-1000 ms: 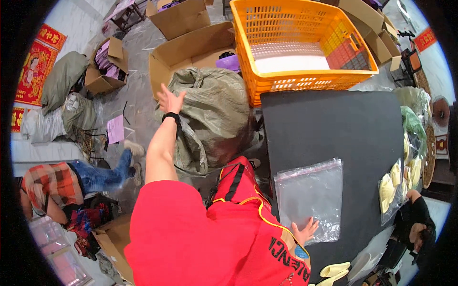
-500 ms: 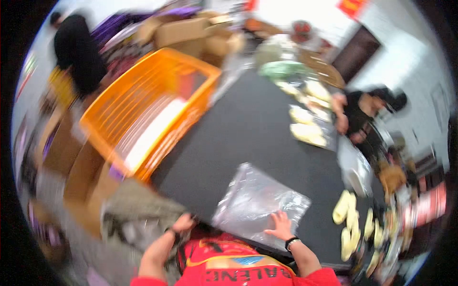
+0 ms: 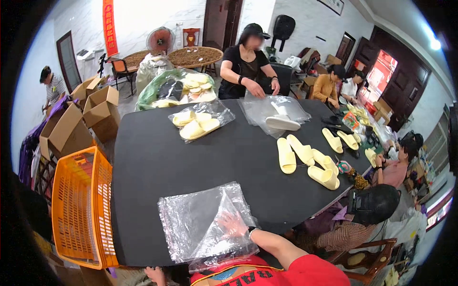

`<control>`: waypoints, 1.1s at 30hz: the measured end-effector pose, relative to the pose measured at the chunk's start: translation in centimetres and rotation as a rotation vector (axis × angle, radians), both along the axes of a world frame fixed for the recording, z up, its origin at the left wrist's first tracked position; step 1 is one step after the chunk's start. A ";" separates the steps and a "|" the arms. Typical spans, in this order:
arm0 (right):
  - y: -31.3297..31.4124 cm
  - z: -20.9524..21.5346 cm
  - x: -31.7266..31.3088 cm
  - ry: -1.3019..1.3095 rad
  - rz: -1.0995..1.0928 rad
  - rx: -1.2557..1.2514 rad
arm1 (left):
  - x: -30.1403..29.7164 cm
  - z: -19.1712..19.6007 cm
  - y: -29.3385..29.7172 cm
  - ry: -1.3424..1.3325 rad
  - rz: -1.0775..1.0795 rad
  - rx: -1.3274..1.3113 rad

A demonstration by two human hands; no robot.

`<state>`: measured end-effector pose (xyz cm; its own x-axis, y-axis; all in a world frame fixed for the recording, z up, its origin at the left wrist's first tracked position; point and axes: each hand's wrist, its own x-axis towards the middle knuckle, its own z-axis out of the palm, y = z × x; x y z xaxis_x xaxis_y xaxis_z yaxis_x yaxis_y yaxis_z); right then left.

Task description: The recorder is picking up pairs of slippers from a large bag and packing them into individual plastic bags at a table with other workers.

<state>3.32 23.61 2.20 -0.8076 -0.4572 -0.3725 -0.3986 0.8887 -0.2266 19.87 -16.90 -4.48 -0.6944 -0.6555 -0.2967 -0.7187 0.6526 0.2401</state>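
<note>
Glossy, crinkled clear plastic bags (image 3: 205, 221) on matt black table (image 3: 191, 152)

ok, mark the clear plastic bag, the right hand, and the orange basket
clear plastic bag (image 3: 191, 221), head view, flat left part of the bag
right hand (image 3: 232, 224), head view, back of the hand, seen through the bag
orange basket (image 3: 78, 209), head view, slatted inner wall

bare black table (image 3: 157, 162) ahead, yellow slippers (image 3: 305, 159) to the right, orange basket (image 3: 78, 209) (tall-walled) blocking left

the right hand (image 3: 232, 224) shows only blurrily through the clear plastic bag (image 3: 205, 221); the left hand (image 3: 155, 274) is half hidden below the black table's edge (image 3: 143, 264).
</note>
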 end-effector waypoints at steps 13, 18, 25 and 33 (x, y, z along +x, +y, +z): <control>-3.5 1.0 -2.9 0.026 0.115 0.407 | -9.4 23.3 24.2 0.304 -1.304 0.918; -3.9 -4.0 -2.1 0.075 0.028 0.178 | -13.2 16.4 25.6 0.373 -1.570 0.516; -2.8 1.4 0.8 -0.049 -0.067 0.105 | -17.0 9.3 20.7 0.295 -1.094 0.292; 0.5 -1.0 4.8 0.113 -0.197 -0.091 | -20.5 4.1 16.6 0.252 -1.081 0.126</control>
